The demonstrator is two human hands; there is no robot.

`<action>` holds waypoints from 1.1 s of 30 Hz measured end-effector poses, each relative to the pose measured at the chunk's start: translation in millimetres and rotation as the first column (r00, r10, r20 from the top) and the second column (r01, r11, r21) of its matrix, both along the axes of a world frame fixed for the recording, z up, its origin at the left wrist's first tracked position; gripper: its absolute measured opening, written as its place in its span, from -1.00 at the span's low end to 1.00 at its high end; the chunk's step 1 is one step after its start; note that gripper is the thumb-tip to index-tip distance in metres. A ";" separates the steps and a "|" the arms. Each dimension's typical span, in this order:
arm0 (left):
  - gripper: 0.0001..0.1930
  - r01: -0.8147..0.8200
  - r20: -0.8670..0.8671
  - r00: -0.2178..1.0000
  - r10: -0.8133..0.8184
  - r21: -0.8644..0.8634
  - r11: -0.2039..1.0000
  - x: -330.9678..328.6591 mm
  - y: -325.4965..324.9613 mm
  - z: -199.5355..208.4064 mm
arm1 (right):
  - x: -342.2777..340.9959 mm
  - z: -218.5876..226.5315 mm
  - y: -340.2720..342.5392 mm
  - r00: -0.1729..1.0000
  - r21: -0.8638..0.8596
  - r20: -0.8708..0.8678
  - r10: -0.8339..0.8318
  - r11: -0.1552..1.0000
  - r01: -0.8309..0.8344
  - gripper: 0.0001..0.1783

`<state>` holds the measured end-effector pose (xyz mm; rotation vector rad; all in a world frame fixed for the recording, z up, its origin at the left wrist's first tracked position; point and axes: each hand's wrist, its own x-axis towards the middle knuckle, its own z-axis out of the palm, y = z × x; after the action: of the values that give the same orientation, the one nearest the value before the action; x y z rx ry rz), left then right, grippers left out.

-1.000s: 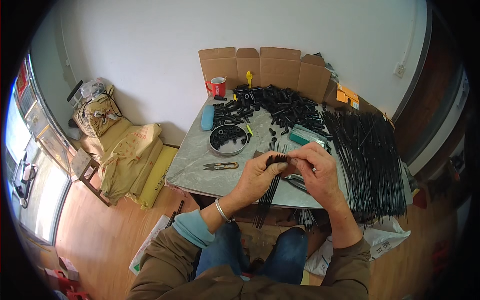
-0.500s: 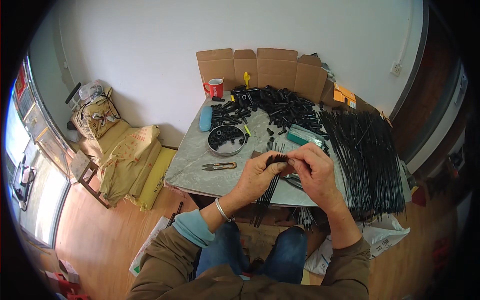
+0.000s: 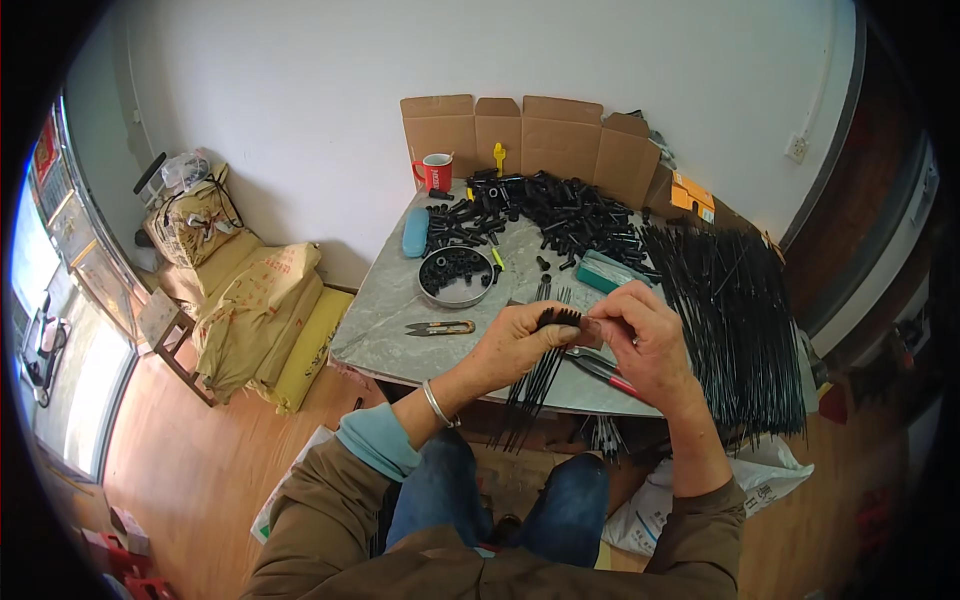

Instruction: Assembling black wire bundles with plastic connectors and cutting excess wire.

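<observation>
- Left hand [image 3: 515, 350]: clamped on one row of black pieces [image 3: 558, 318], held above the table [image 3: 375, 338] near its front edge.
- Right hand [image 3: 642, 338]: fingertips together at the row's right end; what they pinch, I cannot tell.
- Black rods [image 3: 535, 392] below the left hand overhang that edge.
- Grey tabletop shows left of the snips [image 3: 440, 328].
- Counted: one snips, one round tin [image 3: 458, 303], one red mug [image 3: 437, 176].

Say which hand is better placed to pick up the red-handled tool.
Probably the right hand: it is nearer the red-handled tool, while the left hand clasps a dark toothed bundle.
</observation>
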<state>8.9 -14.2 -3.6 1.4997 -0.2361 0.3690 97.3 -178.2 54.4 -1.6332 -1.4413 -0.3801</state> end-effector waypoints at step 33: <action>-0.76 0.027 -0.067 0.998 -0.011 0.233 0.972 5.0 7.9 5.1 | 4.1 0.9 6.9 0.997 -0.035 -0.065 0.047 0.998 -0.050 -0.86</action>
<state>13.9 -6.3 1.5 1.7376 -0.2483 0.2832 101.5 -171.3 55.3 -1.6222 -1.4443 -0.2722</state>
